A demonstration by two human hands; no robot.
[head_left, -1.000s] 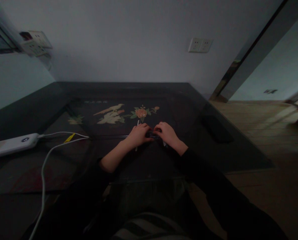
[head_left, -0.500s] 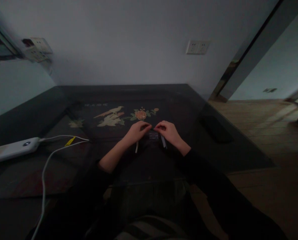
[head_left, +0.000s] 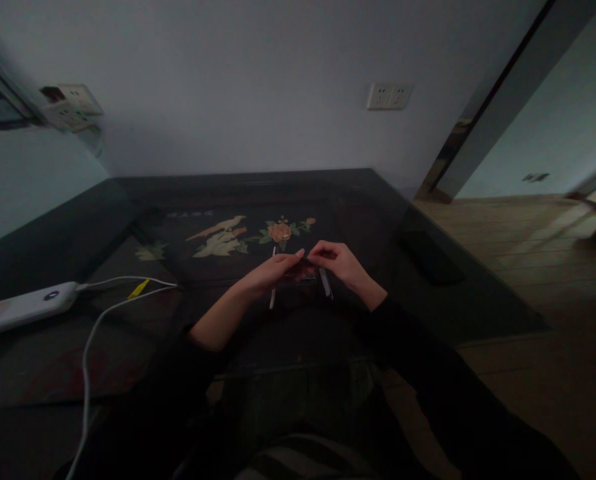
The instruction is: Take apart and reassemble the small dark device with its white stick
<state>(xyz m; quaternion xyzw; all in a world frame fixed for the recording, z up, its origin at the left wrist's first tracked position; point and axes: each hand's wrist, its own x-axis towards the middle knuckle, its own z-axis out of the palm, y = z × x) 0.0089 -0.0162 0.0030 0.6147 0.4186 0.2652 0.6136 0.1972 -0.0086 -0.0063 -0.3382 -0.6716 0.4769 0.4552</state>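
Both my hands meet over the middle of the dark table, fingertips almost touching. My left hand [head_left: 268, 273] is turned with its thumb on top, and its fingers curl underneath in shadow. My right hand [head_left: 342, 265] pinches with thumb and forefinger at the same spot. Whatever small dark thing is between the fingertips is too dim to make out. A thin white stick [head_left: 273, 298] lies under and beside my left hand. Below my right hand lies a narrow pale grey strip [head_left: 325, 283]. A small clear, shiny piece [head_left: 307, 279] shows between the hands, partly covered.
The dark glossy table [head_left: 288, 340] bears a bird-and-flower picture [head_left: 218, 240]. At left a white power bank [head_left: 33, 307] has a white cable [head_left: 87, 360] with a yellow tag [head_left: 139, 289]. A flat black object [head_left: 431, 258] lies at right. Behind stands the wall.
My left hand has rolled and flattened, its fingers moving beneath the thumb and partly over the clear piece. More of the white stick shows. My right hand keeps its pinch, shifted slightly.
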